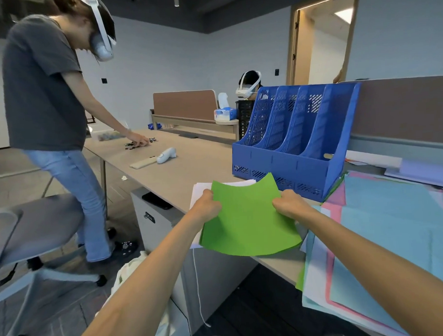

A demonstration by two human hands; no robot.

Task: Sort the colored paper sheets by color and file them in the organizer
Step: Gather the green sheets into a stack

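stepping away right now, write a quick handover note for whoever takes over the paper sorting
Left hand grips the left edge of the green paper, and right hand grips its right edge, holding it just above the desk.
White sheets lie under the green paper.
Blue organizer stands just behind; no paper shows in its slots.
Mixed pile of blue, pink and white sheets lies to the right.
Done: green paper picked out.
Left: file the green paper, sort and file the pile.
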